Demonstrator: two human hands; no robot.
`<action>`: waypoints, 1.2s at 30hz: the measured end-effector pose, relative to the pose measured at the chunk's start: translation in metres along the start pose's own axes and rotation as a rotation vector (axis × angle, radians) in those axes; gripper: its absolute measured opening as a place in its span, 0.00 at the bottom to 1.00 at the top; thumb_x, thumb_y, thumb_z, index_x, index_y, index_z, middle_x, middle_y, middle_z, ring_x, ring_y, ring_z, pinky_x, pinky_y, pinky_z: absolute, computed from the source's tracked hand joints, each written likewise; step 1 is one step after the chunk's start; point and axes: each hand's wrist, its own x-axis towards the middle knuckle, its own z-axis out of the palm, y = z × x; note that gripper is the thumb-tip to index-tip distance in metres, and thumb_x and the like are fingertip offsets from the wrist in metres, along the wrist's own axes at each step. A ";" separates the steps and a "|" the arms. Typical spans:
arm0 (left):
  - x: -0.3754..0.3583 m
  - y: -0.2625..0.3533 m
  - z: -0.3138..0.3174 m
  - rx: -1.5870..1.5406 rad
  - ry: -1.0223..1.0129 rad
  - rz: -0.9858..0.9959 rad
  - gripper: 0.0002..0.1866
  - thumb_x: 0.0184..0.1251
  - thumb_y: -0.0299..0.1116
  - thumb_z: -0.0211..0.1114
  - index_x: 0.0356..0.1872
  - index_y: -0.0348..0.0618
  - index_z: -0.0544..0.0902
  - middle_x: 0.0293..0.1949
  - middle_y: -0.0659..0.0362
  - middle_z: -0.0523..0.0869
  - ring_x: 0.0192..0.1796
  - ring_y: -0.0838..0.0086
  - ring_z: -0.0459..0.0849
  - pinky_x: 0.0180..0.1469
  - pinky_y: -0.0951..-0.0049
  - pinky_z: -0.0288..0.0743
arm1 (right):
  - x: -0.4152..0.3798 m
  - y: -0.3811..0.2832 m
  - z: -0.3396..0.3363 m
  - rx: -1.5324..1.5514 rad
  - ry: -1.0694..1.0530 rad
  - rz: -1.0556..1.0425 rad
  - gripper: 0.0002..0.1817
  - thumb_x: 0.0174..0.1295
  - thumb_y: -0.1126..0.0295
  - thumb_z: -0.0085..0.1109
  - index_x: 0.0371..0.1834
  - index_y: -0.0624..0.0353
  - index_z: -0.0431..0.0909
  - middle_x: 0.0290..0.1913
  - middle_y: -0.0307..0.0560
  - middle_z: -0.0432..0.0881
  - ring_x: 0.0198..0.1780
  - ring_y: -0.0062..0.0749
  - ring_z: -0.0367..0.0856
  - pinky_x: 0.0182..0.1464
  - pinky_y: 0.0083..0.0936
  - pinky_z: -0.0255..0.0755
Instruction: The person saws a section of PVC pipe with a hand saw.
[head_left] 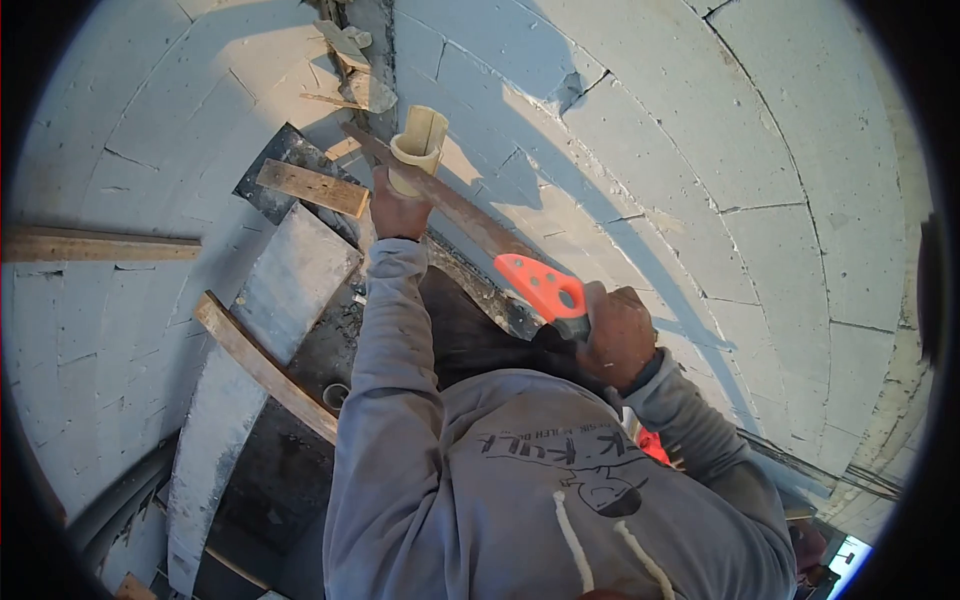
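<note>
My right hand (618, 335) is wrapped round the orange handle (540, 285) of a handsaw, whose rusty-brown blade (475, 220) slants up and left, away from me. With my left hand (398, 208) I grip a short cream-coloured pipe (420, 140) from below, fingers partly hidden behind the blade. The pipe has a wider collar near its middle and stands roughly upright. The saw blade crosses in front of the pipe, just below the collar and close over my left hand.
Pale block walls (690, 190) rise on both sides. A short wooden board (313, 188) lies on a dark slab beside a whitish panel (297, 265). A curved wooden strip (265, 365) leans near my left arm, and a long wooden beam (100, 245) juts in at far left.
</note>
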 end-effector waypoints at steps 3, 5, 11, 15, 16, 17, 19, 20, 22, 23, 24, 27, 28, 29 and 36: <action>-0.011 -0.011 0.004 0.064 -0.003 -0.066 0.34 0.44 0.42 0.80 0.49 0.40 0.71 0.44 0.48 0.85 0.47 0.55 0.85 0.48 0.60 0.79 | -0.012 0.002 -0.009 0.033 -0.015 0.031 0.21 0.44 0.69 0.64 0.41 0.66 0.70 0.25 0.55 0.81 0.30 0.50 0.82 0.46 0.40 0.71; -0.014 -0.009 0.006 0.050 0.056 0.012 0.31 0.45 0.44 0.79 0.44 0.41 0.72 0.44 0.47 0.84 0.49 0.53 0.84 0.50 0.59 0.77 | 0.047 -0.001 -0.001 -0.076 -0.117 -0.021 0.20 0.46 0.67 0.65 0.39 0.65 0.69 0.25 0.56 0.80 0.31 0.51 0.82 0.46 0.40 0.70; 0.005 -0.017 0.003 -0.128 -0.011 0.028 0.32 0.44 0.44 0.80 0.46 0.40 0.72 0.41 0.49 0.85 0.46 0.57 0.86 0.48 0.62 0.79 | 0.026 -0.008 0.003 -0.042 -0.066 0.016 0.22 0.43 0.69 0.66 0.41 0.66 0.69 0.24 0.53 0.81 0.31 0.50 0.81 0.47 0.39 0.70; -0.007 -0.009 0.003 0.012 0.018 0.011 0.34 0.43 0.45 0.80 0.48 0.41 0.72 0.40 0.49 0.86 0.44 0.55 0.86 0.47 0.61 0.79 | -0.001 -0.004 -0.009 0.011 -0.057 0.074 0.22 0.42 0.70 0.65 0.40 0.67 0.70 0.24 0.55 0.80 0.30 0.50 0.81 0.46 0.38 0.70; -0.011 -0.005 0.007 0.067 0.084 0.088 0.34 0.43 0.46 0.80 0.48 0.41 0.72 0.40 0.49 0.86 0.45 0.55 0.86 0.47 0.61 0.79 | 0.026 -0.005 -0.005 -0.044 -0.075 0.053 0.21 0.42 0.70 0.65 0.40 0.67 0.70 0.24 0.55 0.80 0.30 0.50 0.82 0.45 0.38 0.70; -0.013 -0.015 0.009 -0.011 0.067 0.017 0.33 0.44 0.44 0.80 0.48 0.41 0.72 0.41 0.49 0.85 0.46 0.54 0.85 0.49 0.59 0.78 | 0.069 -0.009 0.015 -0.068 -0.028 -0.045 0.21 0.42 0.70 0.65 0.39 0.66 0.70 0.24 0.55 0.80 0.30 0.50 0.81 0.45 0.38 0.70; -0.005 -0.034 0.008 -0.168 0.014 -0.046 0.32 0.45 0.43 0.79 0.48 0.41 0.72 0.41 0.48 0.85 0.46 0.54 0.85 0.49 0.59 0.78 | 0.106 -0.019 0.034 -0.107 0.039 -0.152 0.21 0.43 0.70 0.65 0.39 0.66 0.70 0.24 0.55 0.80 0.29 0.51 0.81 0.45 0.38 0.70; 0.000 -0.039 0.013 -0.321 -0.046 -0.111 0.32 0.46 0.42 0.79 0.49 0.41 0.72 0.42 0.48 0.85 0.47 0.54 0.85 0.49 0.59 0.78 | 0.104 -0.023 0.031 -0.106 0.006 -0.124 0.20 0.43 0.70 0.65 0.39 0.66 0.71 0.25 0.55 0.81 0.29 0.51 0.81 0.45 0.37 0.70; -0.006 -0.012 -0.003 -0.099 -0.037 0.013 0.31 0.45 0.41 0.79 0.47 0.41 0.72 0.40 0.49 0.86 0.44 0.54 0.86 0.45 0.61 0.80 | 0.075 -0.026 0.026 -0.078 -0.041 -0.055 0.20 0.43 0.71 0.64 0.40 0.66 0.71 0.25 0.55 0.81 0.29 0.50 0.81 0.44 0.37 0.70; -0.001 -0.006 -0.009 -0.025 -0.042 0.003 0.31 0.45 0.42 0.79 0.46 0.41 0.72 0.40 0.49 0.86 0.44 0.54 0.86 0.45 0.61 0.80 | 0.049 -0.017 0.017 -0.069 -0.030 -0.018 0.20 0.44 0.71 0.64 0.40 0.66 0.71 0.25 0.55 0.81 0.29 0.50 0.81 0.44 0.37 0.70; 0.005 -0.003 -0.005 0.026 -0.032 -0.010 0.31 0.44 0.42 0.80 0.45 0.41 0.72 0.40 0.49 0.86 0.44 0.55 0.86 0.45 0.61 0.80 | 0.009 -0.006 0.001 -0.025 -0.004 0.005 0.19 0.43 0.72 0.64 0.40 0.65 0.71 0.24 0.54 0.80 0.29 0.51 0.81 0.43 0.37 0.70; -0.001 -0.013 0.005 -0.018 -0.001 -0.014 0.31 0.44 0.42 0.79 0.45 0.41 0.72 0.41 0.49 0.85 0.45 0.55 0.86 0.47 0.60 0.79 | -0.012 0.001 -0.014 0.017 -0.025 0.042 0.19 0.42 0.72 0.64 0.38 0.65 0.70 0.24 0.54 0.80 0.29 0.51 0.80 0.43 0.38 0.71; 0.000 -0.014 0.003 -0.022 0.000 0.005 0.31 0.44 0.42 0.79 0.45 0.41 0.72 0.41 0.49 0.85 0.45 0.56 0.86 0.48 0.60 0.79 | -0.006 -0.001 -0.010 0.022 -0.038 0.072 0.19 0.42 0.71 0.64 0.37 0.64 0.70 0.23 0.54 0.80 0.29 0.51 0.80 0.43 0.39 0.71; -0.004 -0.012 0.003 0.047 0.005 0.007 0.32 0.43 0.43 0.80 0.46 0.41 0.72 0.43 0.49 0.85 0.47 0.55 0.86 0.48 0.60 0.79 | 0.038 -0.003 0.002 -0.071 -0.052 0.013 0.20 0.42 0.70 0.65 0.38 0.64 0.69 0.24 0.55 0.80 0.29 0.52 0.80 0.44 0.41 0.71; 0.003 -0.010 -0.002 0.028 -0.083 -0.089 0.35 0.44 0.45 0.80 0.50 0.40 0.72 0.46 0.47 0.85 0.48 0.59 0.86 0.48 0.63 0.79 | 0.033 -0.012 0.007 -0.013 -0.033 -0.030 0.22 0.43 0.70 0.64 0.42 0.66 0.69 0.25 0.56 0.80 0.30 0.51 0.81 0.44 0.39 0.71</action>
